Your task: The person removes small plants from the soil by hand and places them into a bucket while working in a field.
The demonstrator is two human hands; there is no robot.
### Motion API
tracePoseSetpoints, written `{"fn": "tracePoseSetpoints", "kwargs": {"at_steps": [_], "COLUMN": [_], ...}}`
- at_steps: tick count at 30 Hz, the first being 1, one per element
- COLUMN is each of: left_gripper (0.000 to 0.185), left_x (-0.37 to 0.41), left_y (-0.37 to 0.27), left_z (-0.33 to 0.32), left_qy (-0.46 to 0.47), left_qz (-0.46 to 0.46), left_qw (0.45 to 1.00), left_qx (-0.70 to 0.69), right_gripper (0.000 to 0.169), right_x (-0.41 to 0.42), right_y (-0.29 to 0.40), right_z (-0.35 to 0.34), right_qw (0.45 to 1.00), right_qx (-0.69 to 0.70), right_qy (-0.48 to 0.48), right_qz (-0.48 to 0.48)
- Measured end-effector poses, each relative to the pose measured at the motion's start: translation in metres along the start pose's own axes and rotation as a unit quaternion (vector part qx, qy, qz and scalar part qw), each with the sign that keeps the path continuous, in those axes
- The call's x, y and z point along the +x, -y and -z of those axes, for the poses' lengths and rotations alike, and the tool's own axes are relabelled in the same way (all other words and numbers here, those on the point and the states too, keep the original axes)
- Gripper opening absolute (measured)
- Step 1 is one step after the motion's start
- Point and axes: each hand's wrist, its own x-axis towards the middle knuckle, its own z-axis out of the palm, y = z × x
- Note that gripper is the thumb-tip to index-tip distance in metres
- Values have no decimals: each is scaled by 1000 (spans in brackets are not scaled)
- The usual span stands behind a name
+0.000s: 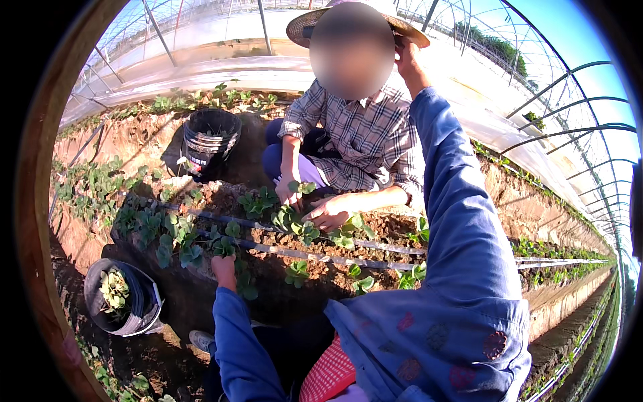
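Note:
My left hand (224, 272) is at the near edge of a raised soil bed, its fingers at the leaves of a small leafy plant (224, 246); the leaves hide whether it grips them. My right arm reaches up and forward, and my right hand (412, 63) is at the brim of a straw hat (301, 29) worn by a person squatting across the bed. Dark fingers or an object beside the brim cannot be made out. That person's two hands (329, 213) are among other plants on the bed. Black drip hoses (261, 246) run along the soil.
A black bucket (188, 135) with greenery stands beyond the bed at the left. Another bucket (143, 306), holding pale leaves, stands on the near side. More planted beds (547, 301) run off to the right under metal hoops (567, 75). Plastic sheeting (241, 65) lies behind the person.

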Motion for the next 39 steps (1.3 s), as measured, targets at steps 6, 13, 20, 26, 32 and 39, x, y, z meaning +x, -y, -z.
{"fn": "tracePoseSetpoints", "kwargs": {"at_steps": [6, 13, 20, 26, 32, 39], "left_gripper": [26, 26, 22, 25, 25, 21], "left_x": [20, 12, -2, 21, 38, 29], "left_y": [11, 17, -3, 15, 28, 42], "left_z": [-51, -9, -21, -12, -15, -3], "left_qy": [44, 15, 5, -14, 1, 32], "left_qz": [-7, -14, 5, 10, 9, 68], "left_qw": [999, 999, 1000, 1000, 999, 987], "left_qx": [-27, -45, 22, 9, -41, -141], "right_gripper": [37, 33, 17, 20, 19, 10], "right_x": [123, 26, -20, -239, -378, -491], "right_y": [25, -7, -41, -27, -44, -127], "right_z": [32, -25, 30, 20, 9, -35], "right_qw": [898, 995, 989, 943, 768, 670], "right_qx": [-318, 68, -61, -236, -276, -328], "right_qy": [68, 72, -17, 201, 526, 638], "right_qz": [296, 17, 136, 123, 238, 193]}}
